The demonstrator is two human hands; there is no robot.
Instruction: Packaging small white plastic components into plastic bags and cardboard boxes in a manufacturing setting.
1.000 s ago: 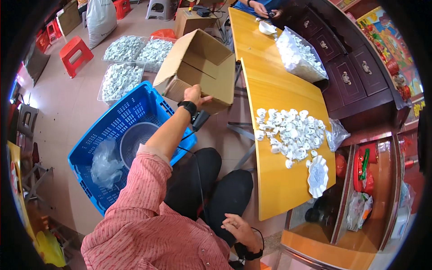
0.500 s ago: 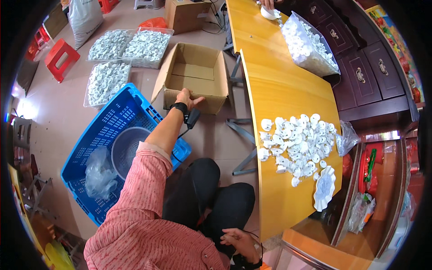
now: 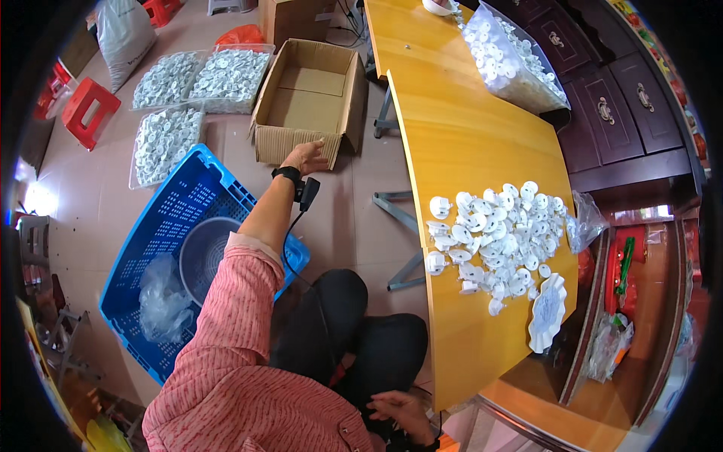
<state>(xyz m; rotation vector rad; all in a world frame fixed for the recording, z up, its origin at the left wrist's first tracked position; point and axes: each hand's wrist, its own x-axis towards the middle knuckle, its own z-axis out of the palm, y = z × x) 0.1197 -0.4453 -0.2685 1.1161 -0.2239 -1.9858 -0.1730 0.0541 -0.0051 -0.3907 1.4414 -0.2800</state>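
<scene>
Slid since earlier, farther past the blue basket: cardboard box, on floor. Left hand: touching box's near wall, grip unclear. Right hand: spread loosely, basket's right. Likely box-positioning, calling next for steady pressure.

I see left hand on cardboard box, near side — blue basket front-left of box, yellow table right of it.

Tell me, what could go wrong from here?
The open cardboard box looks empty, so it might slide if the left hand at its near wall pushes. Some white plastic parts lie right by the edge of the yellow table, so a bump could knock them off.
</scene>
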